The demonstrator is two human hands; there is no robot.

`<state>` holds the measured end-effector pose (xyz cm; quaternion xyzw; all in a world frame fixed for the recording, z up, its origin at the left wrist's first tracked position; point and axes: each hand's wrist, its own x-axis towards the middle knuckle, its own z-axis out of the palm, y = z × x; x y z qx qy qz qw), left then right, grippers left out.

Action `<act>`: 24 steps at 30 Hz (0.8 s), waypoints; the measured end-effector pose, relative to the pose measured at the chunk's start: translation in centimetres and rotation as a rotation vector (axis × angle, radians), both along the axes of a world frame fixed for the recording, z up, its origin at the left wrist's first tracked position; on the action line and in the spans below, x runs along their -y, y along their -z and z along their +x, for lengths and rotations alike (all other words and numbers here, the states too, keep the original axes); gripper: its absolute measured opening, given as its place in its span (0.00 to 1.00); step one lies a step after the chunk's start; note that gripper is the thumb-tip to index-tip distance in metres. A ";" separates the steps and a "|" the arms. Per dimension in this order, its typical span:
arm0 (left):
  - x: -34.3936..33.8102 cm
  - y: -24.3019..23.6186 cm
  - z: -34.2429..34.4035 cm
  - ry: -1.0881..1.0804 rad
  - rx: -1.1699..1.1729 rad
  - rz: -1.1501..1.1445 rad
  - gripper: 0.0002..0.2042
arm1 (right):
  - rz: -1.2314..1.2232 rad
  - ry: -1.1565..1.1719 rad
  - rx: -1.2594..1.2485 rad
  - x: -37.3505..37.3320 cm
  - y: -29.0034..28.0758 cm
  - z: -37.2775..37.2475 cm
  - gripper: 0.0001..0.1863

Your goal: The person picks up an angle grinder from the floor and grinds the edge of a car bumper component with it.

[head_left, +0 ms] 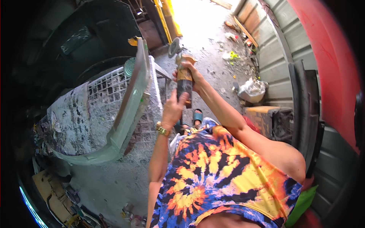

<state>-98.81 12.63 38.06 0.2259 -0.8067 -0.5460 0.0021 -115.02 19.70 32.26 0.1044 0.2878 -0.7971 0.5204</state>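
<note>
An angle grinder (184, 82) with a dusty orange and black body is held upright in the middle of the view, its round disc (174, 48) at the upper end. My right hand (192, 74) is closed around the grinder's upper body. My left hand (173, 106), below a gold wristwatch, is closed on the lower part of the grinder. To the left, a long curved grey panel (129, 106) lies over a white, dust-covered mesh rack (99, 93), beside a pale green round disc (129, 67).
A large black panel (76, 38) stands at the upper left. Along the right run a corrugated wall (275, 45), a red panel (323, 45), dark leaning strips (304, 106) and a dusty yellow-black machine (266, 119). Debris (234, 56) and a white bag (253, 89) lie on the floor.
</note>
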 end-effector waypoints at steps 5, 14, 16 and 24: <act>2.1 3.5 0.9 0.103 -0.226 0.248 0.23 | -0.091 0.173 0.095 -0.7 2.6 -2.1 0.28; -0.6 3.8 1.8 0.202 -0.234 -0.141 0.41 | -0.224 0.183 0.214 -1.6 5.6 -0.2 0.28; -1.8 5.5 0.9 0.183 -0.331 -0.265 0.43 | -0.222 0.211 0.225 -3.1 7.3 -1.0 0.27; -2.7 5.7 2.2 0.102 -0.281 -0.199 0.39 | -0.225 0.222 0.275 -2.3 5.9 0.3 0.27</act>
